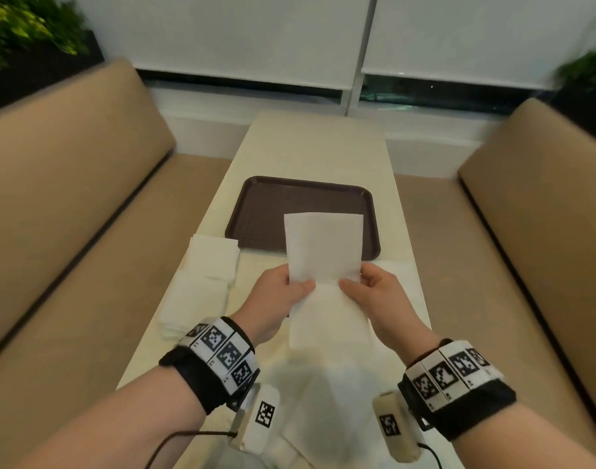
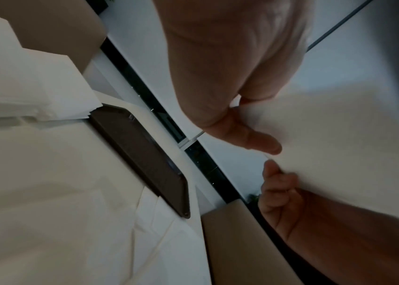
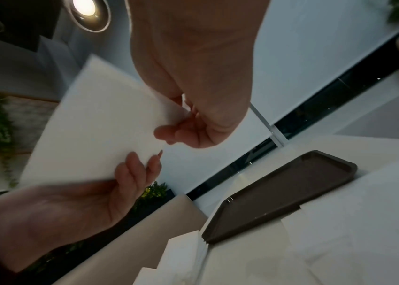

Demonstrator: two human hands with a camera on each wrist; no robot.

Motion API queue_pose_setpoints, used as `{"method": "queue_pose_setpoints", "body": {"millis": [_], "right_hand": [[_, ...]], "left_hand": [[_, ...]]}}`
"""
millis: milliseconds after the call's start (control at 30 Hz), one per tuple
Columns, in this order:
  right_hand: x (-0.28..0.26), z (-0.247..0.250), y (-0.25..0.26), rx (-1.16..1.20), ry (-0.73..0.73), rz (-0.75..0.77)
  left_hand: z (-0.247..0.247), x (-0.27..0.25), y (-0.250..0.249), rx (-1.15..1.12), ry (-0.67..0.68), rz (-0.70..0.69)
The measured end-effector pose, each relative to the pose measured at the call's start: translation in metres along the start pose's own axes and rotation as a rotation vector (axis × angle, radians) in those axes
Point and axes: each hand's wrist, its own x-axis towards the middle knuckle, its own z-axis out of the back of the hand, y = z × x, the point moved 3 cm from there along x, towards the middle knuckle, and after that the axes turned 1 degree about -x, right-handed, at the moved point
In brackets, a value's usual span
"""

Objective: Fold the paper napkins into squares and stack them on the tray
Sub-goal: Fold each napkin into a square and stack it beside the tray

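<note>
Napkin point(image 1: 323, 245) held above tabletop's point(image 1: 310, 143) middle, near tray's point(image 1: 262, 211) front edge, left hand point(image 1: 283, 292) and right hand point(image 1: 374, 286) pinching its midline; align corners squarely before creasing.

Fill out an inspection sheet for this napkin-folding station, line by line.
Surface: cream table, napkins spread flat at its near end.
Job's things: brown tray, nothing seen stacked on it; held napkin lifted above the table; napkin pile left of the tray.
Clutter: nothing seen.
Hands: left hand and right hand each pinch the held napkin, thumbs on top.
Cables: black cable by the left wrist camera; another by the right.
Surroundings: tan benches both sides, window blinds ahead, plants in the corners.
</note>
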Motion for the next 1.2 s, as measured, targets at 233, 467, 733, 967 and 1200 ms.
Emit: {"method": "queue_pose_setpoints", "body": {"millis": [233,467,733,967,1200], "right_hand": [[-0.018,-0.009,0.019,0.3,0.21,-0.064],[-0.014,-0.009,0.01,0.075,0.108,0.001],[-0.022,-0.005,0.024,-0.106,0.087,0.334],[-0.038,-0.009,0.031,-0.581,0.133,0.615],[-0.042,-0.008,0.027,-0.724,0.192,0.648]], "left_hand": [[0.005,-0.009,-0.024,-0.162,0.062,0.063],[0.011,-0.019,-0.029,-0.1,0.062,0.041],[0.013,-0.026,-0.027,-0.175,0.065,0.042],[0.009,-0.029,-0.023,-0.267,0.019,0.093],[0.012,-0.029,-0.024,-0.386,0.01,0.21]]}}
